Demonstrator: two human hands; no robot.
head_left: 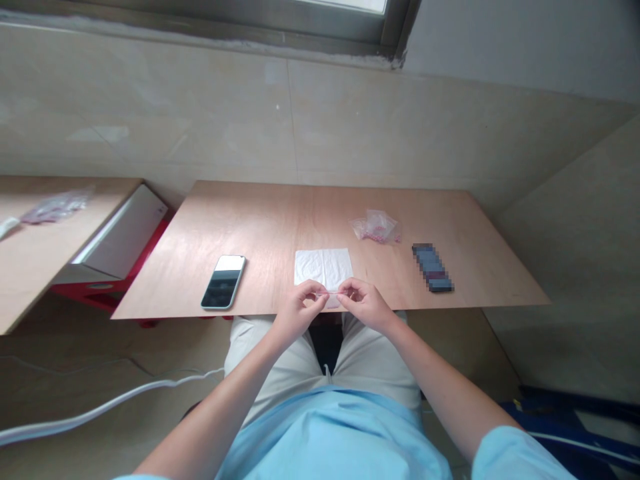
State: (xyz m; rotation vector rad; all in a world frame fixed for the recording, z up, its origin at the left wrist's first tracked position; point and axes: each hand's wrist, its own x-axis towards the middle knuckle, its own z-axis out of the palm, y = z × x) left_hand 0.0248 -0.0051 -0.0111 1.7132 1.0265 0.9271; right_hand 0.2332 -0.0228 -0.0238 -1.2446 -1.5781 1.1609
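My left hand (301, 307) and my right hand (369, 305) meet at the table's front edge, thumb and fingertips pinched together on each. Between them stretches a thin pinkish strand (328, 293), one end in each pinch; it is too small to tell its exact kind. Just beyond the fingers lies a creased white tissue (323, 265), flat on the table and partly behind the hands. Farther back and to the right, a clear plastic bag (379, 227) holds several small pink-red pieces that look like beads.
On the wooden table (270, 220), a phone (223, 283) lies to the left and a dark, pixelated device (433, 268) to the right. A second table (45, 247) at far left bears a plastic bag (57, 207). A white cable (110, 405) runs below, at left.
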